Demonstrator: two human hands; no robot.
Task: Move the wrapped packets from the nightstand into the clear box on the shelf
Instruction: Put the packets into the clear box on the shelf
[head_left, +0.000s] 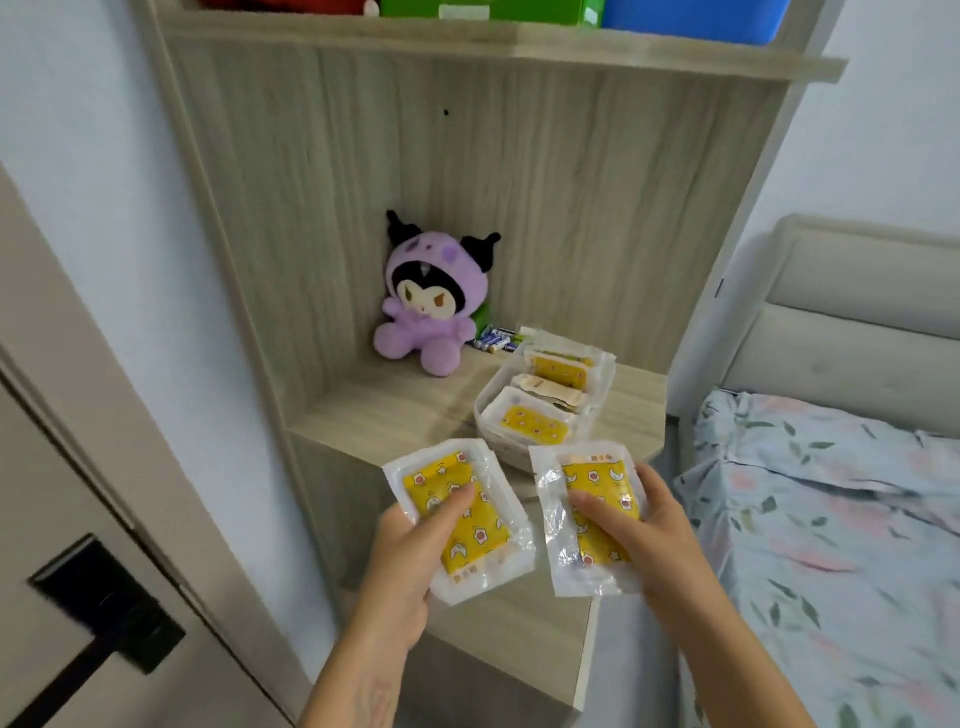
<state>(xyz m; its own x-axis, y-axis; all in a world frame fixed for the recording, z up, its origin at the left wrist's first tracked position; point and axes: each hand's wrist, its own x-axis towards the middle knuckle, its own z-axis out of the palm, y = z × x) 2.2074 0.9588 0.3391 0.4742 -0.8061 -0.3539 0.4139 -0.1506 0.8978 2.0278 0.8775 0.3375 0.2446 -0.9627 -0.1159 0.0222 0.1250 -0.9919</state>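
Packets in clear wrap with yellow patterned inserts are held in both hands in front of the wooden shelf (395, 415). One yellow packet (460, 519) is gripped by the left hand (410, 561), with the thumb laid across its printed face and the remaining fingers hidden underneath. A second yellow packet (589, 519) is held by the right hand (644, 530), whose thumb is pressed onto the front while the fingers are curled round the right edge. The two packets are kept side by side, close but apart, just in front of and below the clear box (491, 415). The box is set on the shelf surface near its front edge and is already filled with several similar packets (532, 423), stacked at a slant. A purple plush toy (428, 301) is seated in the back corner of the shelf, and what seem to be small batteries (493, 340) are lying beside it, though they are too small to be told for certain. A floral bedspread (831, 519) is seen at the right.
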